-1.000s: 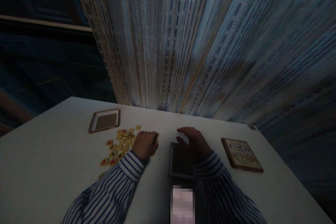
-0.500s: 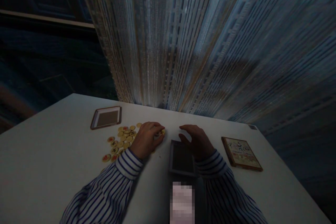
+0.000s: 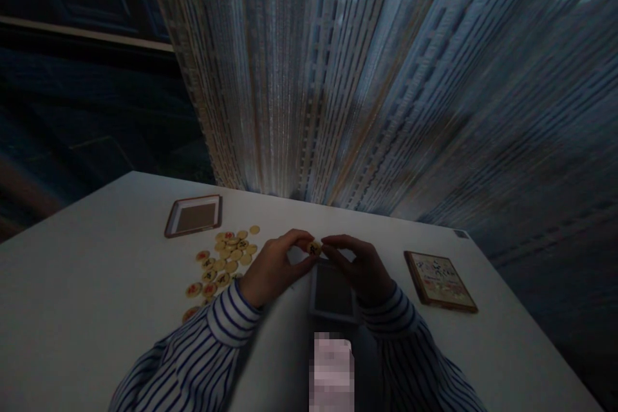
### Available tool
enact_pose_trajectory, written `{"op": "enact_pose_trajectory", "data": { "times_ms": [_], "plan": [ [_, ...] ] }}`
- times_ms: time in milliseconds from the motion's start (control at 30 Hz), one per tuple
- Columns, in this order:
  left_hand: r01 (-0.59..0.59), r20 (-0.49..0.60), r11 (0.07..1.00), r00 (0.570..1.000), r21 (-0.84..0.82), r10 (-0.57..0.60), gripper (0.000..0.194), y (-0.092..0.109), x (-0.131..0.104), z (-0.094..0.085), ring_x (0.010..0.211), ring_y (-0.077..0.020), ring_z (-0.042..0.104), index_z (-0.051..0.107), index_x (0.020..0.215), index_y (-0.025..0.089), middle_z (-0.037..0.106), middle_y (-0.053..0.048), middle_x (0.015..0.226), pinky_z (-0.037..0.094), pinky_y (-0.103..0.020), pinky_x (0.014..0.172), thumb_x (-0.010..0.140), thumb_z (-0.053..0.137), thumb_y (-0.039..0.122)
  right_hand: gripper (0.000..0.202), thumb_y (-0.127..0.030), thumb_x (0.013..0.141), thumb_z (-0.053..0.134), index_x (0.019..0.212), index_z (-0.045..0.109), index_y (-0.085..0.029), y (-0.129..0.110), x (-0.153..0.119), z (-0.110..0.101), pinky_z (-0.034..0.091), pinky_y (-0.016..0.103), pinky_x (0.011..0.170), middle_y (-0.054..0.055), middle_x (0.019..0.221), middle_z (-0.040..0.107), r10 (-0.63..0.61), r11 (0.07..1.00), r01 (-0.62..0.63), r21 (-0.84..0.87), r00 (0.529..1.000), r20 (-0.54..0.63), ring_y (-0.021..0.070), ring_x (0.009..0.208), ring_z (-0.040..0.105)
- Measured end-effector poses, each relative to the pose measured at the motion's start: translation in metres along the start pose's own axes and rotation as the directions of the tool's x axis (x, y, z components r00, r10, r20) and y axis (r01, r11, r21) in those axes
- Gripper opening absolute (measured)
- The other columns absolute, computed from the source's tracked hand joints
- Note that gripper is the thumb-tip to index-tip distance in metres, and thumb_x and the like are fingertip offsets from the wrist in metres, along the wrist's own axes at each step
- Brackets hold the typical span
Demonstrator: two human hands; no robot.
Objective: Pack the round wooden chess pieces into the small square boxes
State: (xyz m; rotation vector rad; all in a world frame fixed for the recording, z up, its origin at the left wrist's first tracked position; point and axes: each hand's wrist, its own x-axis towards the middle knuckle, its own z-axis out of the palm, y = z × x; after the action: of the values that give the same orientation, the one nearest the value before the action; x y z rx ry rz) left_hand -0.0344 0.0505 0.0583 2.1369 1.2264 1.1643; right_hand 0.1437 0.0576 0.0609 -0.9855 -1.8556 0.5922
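Between thumb and fingers my left hand (image 3: 275,265) pinches a round, pale Chinese chess piece (image 3: 313,248) with a dark character facing me. From the other side, the fingertips of my right hand (image 3: 364,265) close on the same piece's edge. Below the hands lies a shallow box tray (image 3: 333,317) with a dark inside and a light rim, partly covered by my right hand. Left of my left hand, several loose chess pieces (image 3: 232,256) are spread in a pile, some with red characters and some with black; my left sleeve hides part of it.
A second shallow tray with a brown rim (image 3: 221,212) lies at the back left of the white table (image 3: 120,270). On the right is a flat box with a printed cover (image 3: 444,280). A string curtain (image 3: 309,77) hangs along the table's far edge.
My left hand has moved right with the chess piece, from beside the pile to above the tray. My right hand has closed its fingers onto the piece.
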Motion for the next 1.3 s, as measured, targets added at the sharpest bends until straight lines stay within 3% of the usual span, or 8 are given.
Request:
{"op": "enact_pose_trajectory", "data": {
  "times_ms": [200, 467, 700, 1033, 1300],
  "plan": [
    [-0.062, -0.009, 0.998, 0.998, -0.023, 0.062, 0.025, 0.004, -0.001, -0.001, 0.078, -0.0145, 0.063, 0.061, 0.1, 0.019, 0.067, -0.003, 0.085, 0.05, -0.027, 0.074, 0.076, 0.062, 0.025, 0.013, -0.028, 0.076, 0.062, 0.082, 0.067, -0.018, -0.007, 0.001, -0.002, 0.053, 0.027, 0.065, 0.004, 0.076, 0.071, 0.049, 0.989, -0.051, 0.141, 0.999, 0.019, 0.0156, 0.07, 0.065],
    [0.058, 0.04, 0.981, 0.998, -0.184, -0.051, 0.03, 0.01, 0.0, -0.003, 0.081, -0.0171, 0.064, 0.064, 0.104, 0.019, 0.07, -0.003, 0.085, 0.05, -0.031, 0.081, 0.075, 0.062, 0.028, 0.013, -0.027, 0.075, 0.063, 0.084, 0.066, -0.018, -0.014, 0.0, -0.008, 0.054, 0.027, 0.065, 0.004, 0.077, 0.071, 0.039, 0.981, -0.042, 0.188, 0.999, 0.018, 0.0146, 0.071, 0.066],
    [0.19, 0.156, 0.897, 0.978, -0.4, -0.137, 0.033, 0.014, 0.001, -0.006, 0.098, -0.0195, 0.061, 0.061, 0.11, 0.018, 0.067, -0.005, 0.105, 0.046, -0.033, 0.09, 0.079, 0.057, 0.029, 0.01, -0.02, 0.076, 0.062, 0.086, 0.066, -0.018, -0.019, -0.001, -0.014, 0.053, 0.026, 0.068, 0.003, 0.08, 0.071, -0.044, 0.991, 0.045, 0.123, 0.999, -0.012, 0.0139, 0.073, 0.065],
    [0.319, 0.186, 0.71, 0.947, -0.628, -0.262, 0.034, 0.023, 0.003, 0.002, 0.085, -0.0207, 0.066, 0.063, 0.095, 0.015, 0.071, -0.008, 0.09, 0.053, -0.032, 0.078, 0.068, 0.067, 0.035, 0.014, -0.02, 0.076, 0.061, 0.09, 0.061, -0.018, -0.032, -0.003, -0.027, 0.05, 0.029, 0.067, 0.005, 0.078, 0.067, -0.237, 0.961, 0.239, -0.141, 0.971, 0.03, 0.0151, 0.074, 0.061],
    [0.314, 0.196, 0.737, 0.949, -0.598, -0.246, 0.036, 0.032, 0.001, 0.003, 0.092, -0.0223, 0.064, 0.067, 0.097, 0.016, 0.07, -0.007, 0.098, 0.05, -0.037, 0.085, 0.068, 0.066, 0.037, 0.016, -0.025, 0.078, 0.059, 0.093, 0.059, -0.019, -0.033, -0.011, -0.03, 0.048, 0.03, 0.068, 0.005, 0.08, 0.067, -0.279, 0.925, 0.28, -0.258, 0.959, 0.043, 0.0166, 0.076, 0.061]
  ]
}}
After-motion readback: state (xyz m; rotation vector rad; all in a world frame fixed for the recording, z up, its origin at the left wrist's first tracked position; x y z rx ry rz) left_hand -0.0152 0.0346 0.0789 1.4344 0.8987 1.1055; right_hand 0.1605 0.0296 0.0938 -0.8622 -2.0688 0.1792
